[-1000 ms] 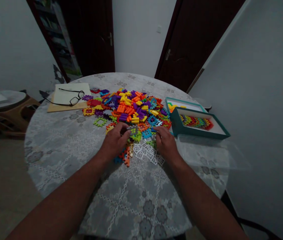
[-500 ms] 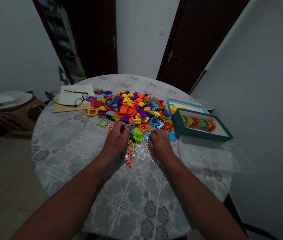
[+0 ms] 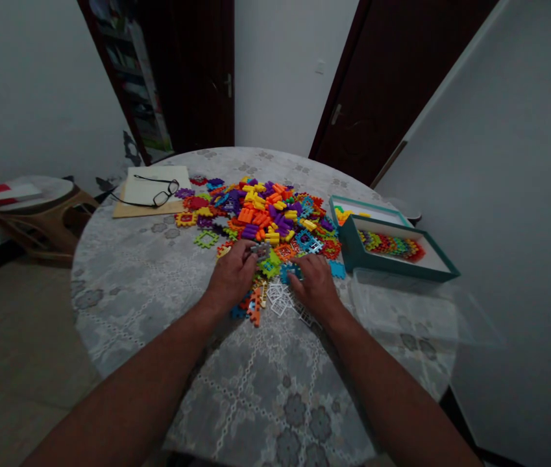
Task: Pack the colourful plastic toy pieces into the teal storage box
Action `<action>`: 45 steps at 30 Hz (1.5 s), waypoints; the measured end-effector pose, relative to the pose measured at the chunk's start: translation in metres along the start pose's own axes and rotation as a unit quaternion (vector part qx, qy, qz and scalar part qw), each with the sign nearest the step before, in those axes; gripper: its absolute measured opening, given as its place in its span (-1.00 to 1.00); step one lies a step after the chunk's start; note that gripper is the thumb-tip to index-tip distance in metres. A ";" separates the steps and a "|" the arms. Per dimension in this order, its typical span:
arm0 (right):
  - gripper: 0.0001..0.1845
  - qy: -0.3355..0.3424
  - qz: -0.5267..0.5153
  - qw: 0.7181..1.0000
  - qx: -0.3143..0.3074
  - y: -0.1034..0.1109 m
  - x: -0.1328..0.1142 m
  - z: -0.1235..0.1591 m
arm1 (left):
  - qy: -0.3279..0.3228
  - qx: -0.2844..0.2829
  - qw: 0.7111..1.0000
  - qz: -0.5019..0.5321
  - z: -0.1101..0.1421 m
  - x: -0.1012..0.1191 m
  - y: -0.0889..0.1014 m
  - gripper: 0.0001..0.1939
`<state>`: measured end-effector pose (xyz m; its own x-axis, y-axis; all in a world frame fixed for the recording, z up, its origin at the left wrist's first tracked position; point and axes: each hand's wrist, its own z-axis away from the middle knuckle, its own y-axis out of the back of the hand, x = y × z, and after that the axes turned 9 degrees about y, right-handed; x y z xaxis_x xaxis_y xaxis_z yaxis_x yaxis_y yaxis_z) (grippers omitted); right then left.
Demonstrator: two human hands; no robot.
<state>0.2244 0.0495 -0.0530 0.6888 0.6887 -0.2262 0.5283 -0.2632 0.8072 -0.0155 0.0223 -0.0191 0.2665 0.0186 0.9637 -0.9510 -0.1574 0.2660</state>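
Observation:
My left hand [image 3: 233,274] is closed, pinching a grey notched building piece [image 3: 260,250] between thumb and fingers above the near side of the pile. Just beyond its thumb lies a lime-green notched piece [image 3: 271,266]. My right hand [image 3: 316,283] reaches over a blue notched piece [image 3: 289,272], thumb and index finger apart on either side of it; no firm grip on it shows. White lattice pieces [image 3: 279,299] lie between the hands, partly under the right one. Orange triangular pieces [image 3: 254,305] lie near my left wrist.
A mixed heap of plastic pieces [image 3: 265,207] covers the table's middle. Glasses [image 3: 162,197] rest on paper [image 3: 143,188] at left. At right stand a green box [image 3: 402,269] holding colourful pieces, its neighbouring tray [image 3: 367,202] and a clear plastic cover [image 3: 392,298].
My right hand has let go of a blue piece, now lying to its right, and its fingers have spread over another blue one. My left hand keeps the grey piece. The view has shifted slightly.

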 end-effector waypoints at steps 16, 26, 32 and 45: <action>-0.72 -0.130 -0.315 0.939 0.038 -0.003 -0.027 0.000 | -0.019 -0.155 0.986 -0.052 0.010 0.007 -0.005 -0.76; -0.66 -0.015 -0.095 0.993 0.064 0.001 -0.012 -0.010 | 0.078 -0.110 0.987 0.090 0.005 0.007 -0.007 -0.66; -0.61 -0.021 0.077 0.997 -0.010 -0.018 -0.001 -0.006 | 0.126 -0.053 0.980 0.142 0.003 0.021 0.000 -0.75; -0.82 -0.017 0.025 1.000 0.004 -0.010 0.005 -0.008 | 0.151 -0.037 0.975 0.157 0.001 0.013 -0.004 -0.66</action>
<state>0.2191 0.0609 -0.0579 0.7303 0.6518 -0.2045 0.4969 -0.3015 0.8137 -0.0081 0.0224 -0.0082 -0.0869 0.2734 0.9580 -0.9900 -0.1309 -0.0525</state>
